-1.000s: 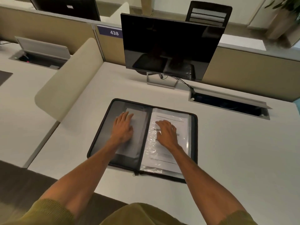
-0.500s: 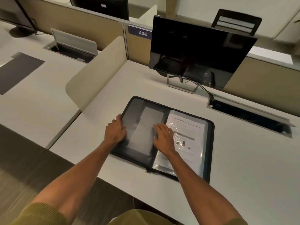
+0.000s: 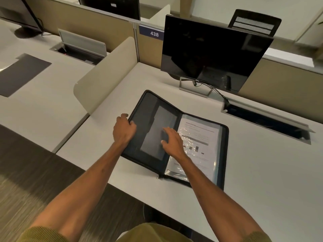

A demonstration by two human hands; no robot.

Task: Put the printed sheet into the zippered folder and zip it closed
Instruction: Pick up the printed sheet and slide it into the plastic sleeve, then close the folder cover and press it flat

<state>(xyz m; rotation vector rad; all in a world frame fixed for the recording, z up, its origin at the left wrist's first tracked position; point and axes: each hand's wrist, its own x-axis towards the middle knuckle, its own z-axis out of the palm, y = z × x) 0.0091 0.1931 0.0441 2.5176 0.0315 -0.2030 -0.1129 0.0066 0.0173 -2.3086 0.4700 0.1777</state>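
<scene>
At the near edge of the zippered folder [image 3: 148, 119], lying open mid-frame on the pale desk [image 3: 262, 172], the zipper pull [image 3: 158, 177] hangs by the spine, small enough that it probably wants a fingertip pinch while the other hand steadies the case. Further in, the left hand [image 3: 124, 130] curls round the outer edge of the left cover, which tilts up off the desk, and the right hand [image 3: 172, 142] lies with loose, spread fingers across the spine, holding nothing. The printed sheet [image 3: 199, 137] sits under a glossy sleeve on the right half, light and limp, while the covers look stiff, so the outer edge seems the place to fold from, below the dark monitor [image 3: 215, 53].
</scene>
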